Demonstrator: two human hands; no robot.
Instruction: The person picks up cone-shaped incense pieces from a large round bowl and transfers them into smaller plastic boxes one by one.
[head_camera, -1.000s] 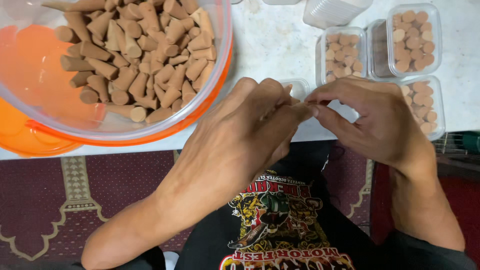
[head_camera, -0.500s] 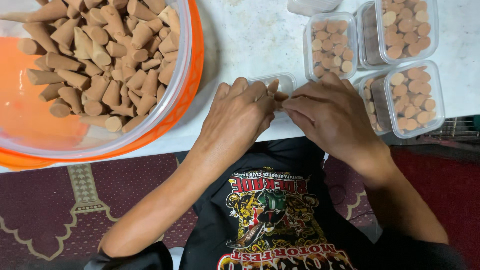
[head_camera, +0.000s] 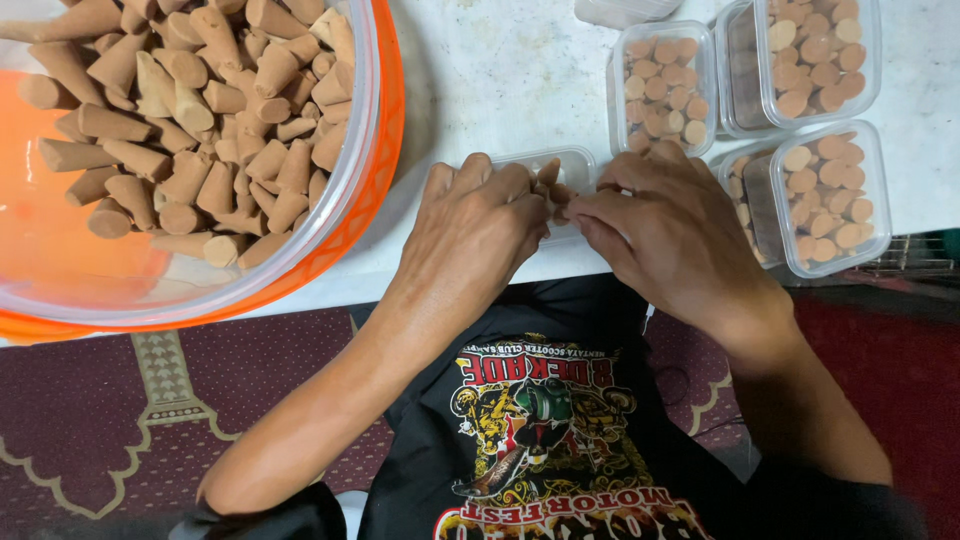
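At nine to eleven o'clock on the white counter (head_camera: 520, 70) sits a large clear bowl (head_camera: 375, 150) in an orange rim, heaped with brown cone-shaped pieces (head_camera: 200, 130). Toward the middle, at about six o'clock of the counter's near edge, the left hand (head_camera: 480, 225) rests palm down with its grip drawn together on a few small brown cones (head_camera: 550, 185). Just beneath the fingertips lies a small clear tray (head_camera: 540, 160), mostly hidden, so how full it is I cannot tell. Touching from three o'clock, the right hand (head_camera: 670, 230) meets the left, its grip pinched together on the same cones.

Farther right, at one to three o'clock, stand three filled clear tubs (head_camera: 660, 85), cones packed upright.

Risks, as I judge them: the tray lies close to the counter's near edge, so a push from either hand could slide it off onto the lap. With both grips crowded on such small pieces, a cone could slip or tip sideways in the tray. The right wrist sits just beside the nearest filled tub (head_camera: 830, 200) and could nudge it.
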